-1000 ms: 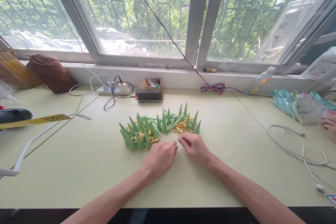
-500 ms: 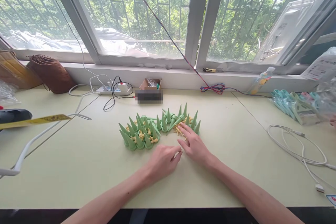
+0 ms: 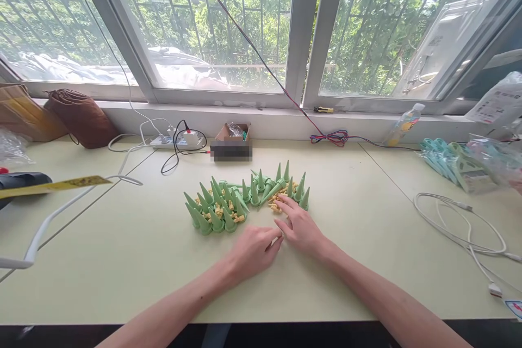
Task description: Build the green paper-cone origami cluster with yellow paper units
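Observation:
My left hand (image 3: 256, 250) rests on the table with its fingers curled and the fingertips pinched together. Whatever it holds, if anything, is hidden or too small to make out. Just right of it, my right hand (image 3: 300, 224) lies palm down with fingers stretched and apart, the fingertips at the near edge of a pile of small yellow plastic pieces (image 3: 275, 207). Behind and left of my hands stands a cluster of green plastic cone spikes (image 3: 217, 222), with more yellow pieces (image 3: 220, 210) among them. Further green spikes (image 3: 300, 191) stand beyond my right hand.
At the back are a small cardboard box (image 3: 223, 132), a power strip (image 3: 163, 143) with cables and a bundled red-blue wire (image 3: 332, 138). A bottle (image 3: 405, 125), bagged teal items (image 3: 438, 156) and a white cable (image 3: 460, 253) lie right. A brown pouch (image 3: 81, 118) sits left.
My right hand has drawn slightly back toward me from the yellow pieces. My left hand has stayed nearly still, and the view has shifted a little.

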Tool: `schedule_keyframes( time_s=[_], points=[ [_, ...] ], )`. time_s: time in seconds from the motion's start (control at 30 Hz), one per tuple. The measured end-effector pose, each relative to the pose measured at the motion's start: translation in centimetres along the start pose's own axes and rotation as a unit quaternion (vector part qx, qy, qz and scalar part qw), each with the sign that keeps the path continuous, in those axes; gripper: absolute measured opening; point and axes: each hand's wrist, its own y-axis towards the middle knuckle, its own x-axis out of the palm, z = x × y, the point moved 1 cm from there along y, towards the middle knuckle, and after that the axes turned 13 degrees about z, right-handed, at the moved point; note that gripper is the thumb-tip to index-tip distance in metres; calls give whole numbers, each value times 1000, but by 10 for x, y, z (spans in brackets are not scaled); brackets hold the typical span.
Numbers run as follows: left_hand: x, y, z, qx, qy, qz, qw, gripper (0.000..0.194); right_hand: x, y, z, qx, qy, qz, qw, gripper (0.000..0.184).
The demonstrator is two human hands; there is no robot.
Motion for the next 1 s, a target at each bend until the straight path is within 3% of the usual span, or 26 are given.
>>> schedule_keyframes(
  time_s=[0.33, 0.57, 0.83, 1.0],
  points=[
    [-1, 1, 2, 18, 25, 35, 999, 30, 0, 2, 0, -17, 34, 71, 997, 42],
    [3, -2, 2, 23, 67, 80, 994, 32, 3, 3, 5, 12, 6, 59, 998, 48],
    [-2, 6, -8, -86, 75, 138, 984, 20, 5, 5, 5, 1, 28, 64, 998, 43],
    [-4, 16, -15, -120, 128, 73, 982, 30, 4, 7, 2, -5, 31, 70, 997, 38]
  ],
)
